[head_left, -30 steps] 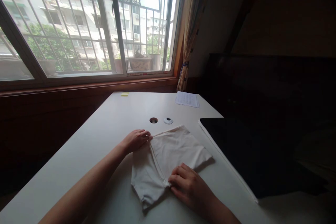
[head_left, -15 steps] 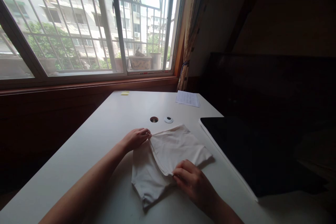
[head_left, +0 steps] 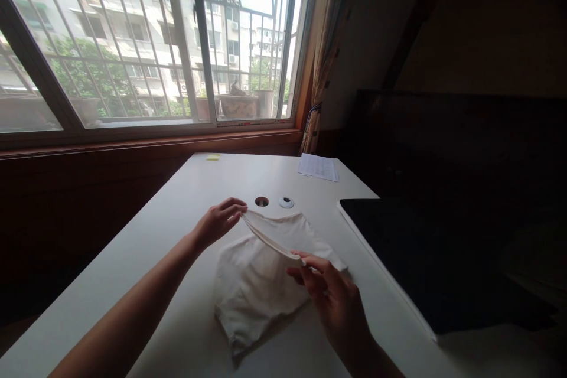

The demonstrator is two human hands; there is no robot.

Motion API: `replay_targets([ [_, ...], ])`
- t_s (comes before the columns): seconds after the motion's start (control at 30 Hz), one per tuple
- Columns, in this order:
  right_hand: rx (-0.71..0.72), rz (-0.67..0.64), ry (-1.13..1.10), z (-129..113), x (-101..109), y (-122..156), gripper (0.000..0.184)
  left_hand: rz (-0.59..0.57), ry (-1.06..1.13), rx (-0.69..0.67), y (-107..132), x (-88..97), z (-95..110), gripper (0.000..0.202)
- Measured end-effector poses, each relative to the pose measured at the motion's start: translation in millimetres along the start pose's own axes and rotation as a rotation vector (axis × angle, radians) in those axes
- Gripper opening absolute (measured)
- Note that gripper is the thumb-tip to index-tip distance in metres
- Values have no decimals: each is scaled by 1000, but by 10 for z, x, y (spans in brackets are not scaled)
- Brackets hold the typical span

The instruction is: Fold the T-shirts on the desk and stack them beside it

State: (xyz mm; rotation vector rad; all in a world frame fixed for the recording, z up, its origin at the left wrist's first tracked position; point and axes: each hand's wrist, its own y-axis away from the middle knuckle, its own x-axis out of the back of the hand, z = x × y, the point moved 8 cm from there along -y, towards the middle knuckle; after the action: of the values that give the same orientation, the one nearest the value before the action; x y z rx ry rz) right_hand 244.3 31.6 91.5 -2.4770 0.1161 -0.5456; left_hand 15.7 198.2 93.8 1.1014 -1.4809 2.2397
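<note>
A thin white garment [head_left: 261, 277], which resembles shorts though its kind is not certain, lies partly spread and creased on the white table. Its banded edge is raised off the rest of the cloth and sags between my two hands. My left hand [head_left: 219, 220] pinches the far end of this edge, with fingertips and thumb closed on it. At the near end, my right hand [head_left: 328, 289] grips the same edge between thumb and fingers. Part of the cloth on the right is hidden behind my right hand.
On the white table [head_left: 146, 260] are a round cable hole [head_left: 261, 202] and its cap [head_left: 286, 202], just beyond the cloth. Papers [head_left: 318, 166] and a yellow note [head_left: 213, 157] lie at the back. A large black panel [head_left: 398, 260] covers the right side. Behind stands a barred window [head_left: 146, 41].
Both hands have lifted the garment's banded edge up from the table. My left hand moved up and slightly left; my right hand rose a little. The lower layer shifted slightly left.
</note>
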Motion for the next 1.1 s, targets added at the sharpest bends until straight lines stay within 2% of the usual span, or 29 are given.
replay_targets([
  [0.1, 67, -12, 30, -161, -57, -7, 18, 45, 5, -2, 15, 207, 38, 22],
  [0.2, 197, -98, 96, -344, -204, 41, 22, 14, -16, -18, 157, 340, 47, 23],
  [0.3, 290, -197, 130, -453, -405, 138, 29, -37, -45, -42, 418, 393, 18, 23],
  [0.4, 364, -246, 244, -486, -615, 253, 25, -118, -108, -49, 711, 346, -37, 23],
  [0.57, 531, -323, 439, -367, -1012, 495, 4, -268, -159, -72, 1027, 193, -70, 19],
  [0.7, 597, -386, 455, -136, -1280, 680, 17, -319, -158, -70, 1061, 176, -76, 27],
  [0.77, 613, -435, 415, -70, -1364, 745, 23, -301, -157, -57, 1004, 211, -77, 32],
  [0.87, 577, -500, 301, -96, -1344, 724, 17, -217, -137, -4, 818, 258, -37, 34],
  [0.93, 482, -539, 253, -129, -1231, 597, 6, -201, -109, 15, 655, 193, 60, 34],
  [1.0, 359, -578, 268, -97, -1058, 406, 13, -248, -96, -3, 497, 20, 219, 35],
  [1.1, 239, -605, 391, 147, -732, 105, 24, -383, -149, -58, 336, -349, 475, 39],
])
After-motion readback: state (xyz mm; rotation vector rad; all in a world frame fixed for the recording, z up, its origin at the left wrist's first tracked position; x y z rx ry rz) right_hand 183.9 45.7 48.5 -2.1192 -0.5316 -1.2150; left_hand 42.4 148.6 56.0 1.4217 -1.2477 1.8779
